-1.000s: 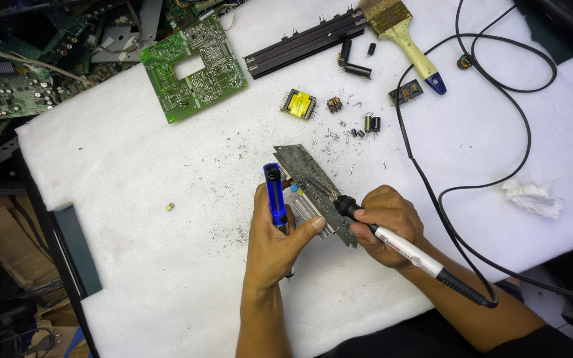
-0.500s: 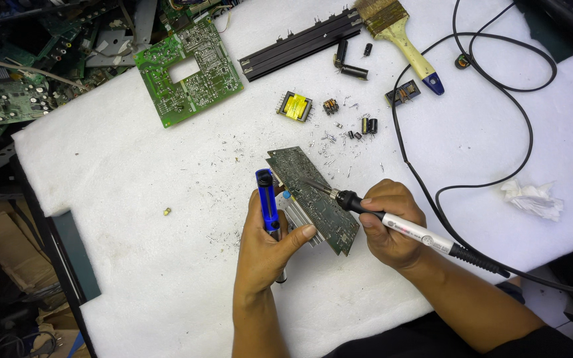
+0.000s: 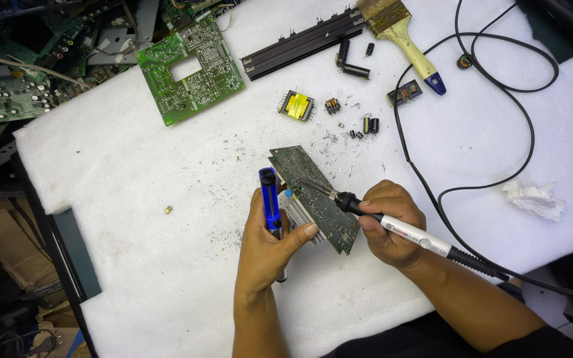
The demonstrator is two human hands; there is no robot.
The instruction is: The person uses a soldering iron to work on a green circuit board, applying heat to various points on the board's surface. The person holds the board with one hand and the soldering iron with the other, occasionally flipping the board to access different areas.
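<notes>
A dark circuit board (image 3: 313, 197) stands tilted on its edge near the middle of the white-padded bench (image 3: 134, 265), and everything else sits around it. The left hand (image 3: 270, 248) is closed around a blue desoldering pump (image 3: 270, 202) just left of the board, fingers wrapped about its barrel while the thumb presses against the board's lower edge and the silver heat sink (image 3: 296, 212) fixed to it. The right hand (image 3: 390, 224) is at the right of the board, closed in a pen-like grip on a soldering iron (image 3: 392, 229) whose metal tip touches the board's face near its middle. The iron's black cable (image 3: 472, 119) loops away to the right of the board and up past it. Beyond the board, further from the person, lie a yellow transformer (image 3: 296, 105), a few small dark capacitors (image 3: 370, 124) and scattered bits of cut leads and solder. Further off still lie a long black heat-sink bar (image 3: 303, 44), a green circuit board (image 3: 190, 69) with a rectangular hole to the upper left, and a paintbrush (image 3: 402, 33) with a cream handle and blue tip to the upper right. A crumpled white tissue (image 3: 534, 199) lies well to the right of the board, and a pile of scrap boards (image 3: 8, 93) sits off the bench's far left edge.
</notes>
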